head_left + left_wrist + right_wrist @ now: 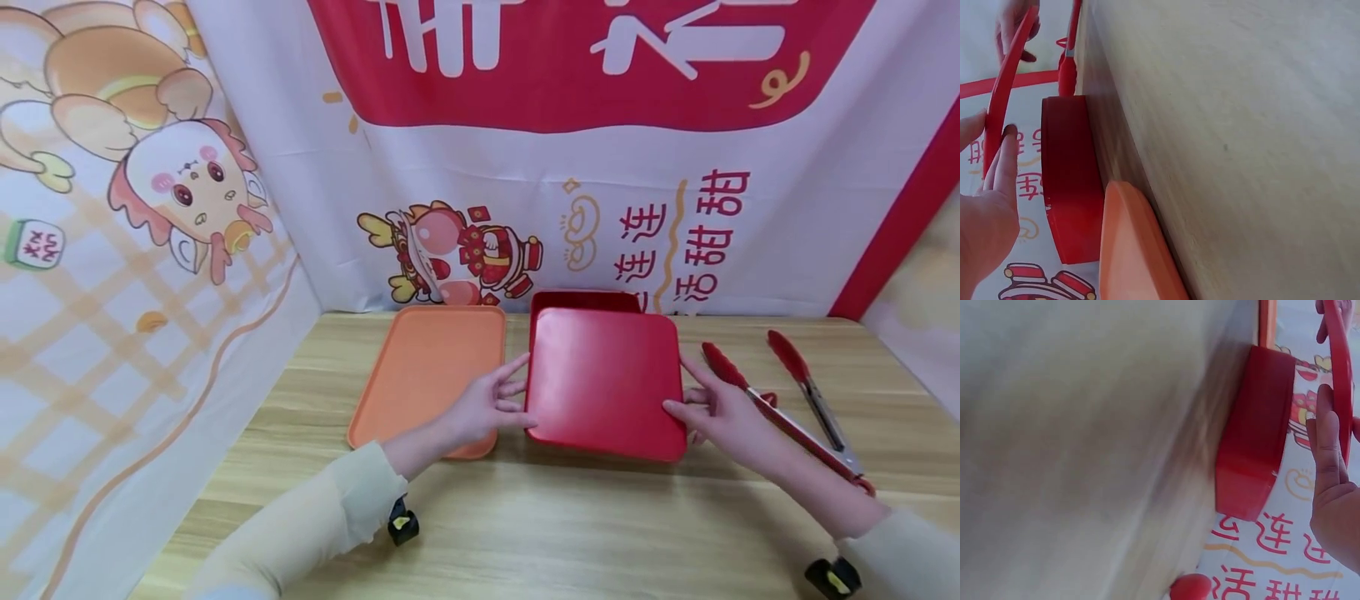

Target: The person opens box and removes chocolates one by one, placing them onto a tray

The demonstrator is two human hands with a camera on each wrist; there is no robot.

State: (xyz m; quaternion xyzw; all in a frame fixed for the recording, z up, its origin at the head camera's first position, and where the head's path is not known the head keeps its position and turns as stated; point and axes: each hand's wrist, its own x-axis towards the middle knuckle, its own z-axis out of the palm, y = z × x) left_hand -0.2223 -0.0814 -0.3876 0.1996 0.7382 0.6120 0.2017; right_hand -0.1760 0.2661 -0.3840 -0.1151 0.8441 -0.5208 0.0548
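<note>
Table [570,533]: pale wood, filling the lower frame
Left hand [480,404]: grip pinching the left edge of the red lid [603,383]
Right hand [723,417]: grip pinching its right edge
Red lid: right of centre, raised, tilted
Tongs [823,414]: right side, arms spread
Orange tray [431,375]: left of centre, flat
Red box [585,301]: behind the lid, standing on the table

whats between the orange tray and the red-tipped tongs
In the head view, the red box stands between them, with the red lid held above it by the left hand and right hand.
</note>
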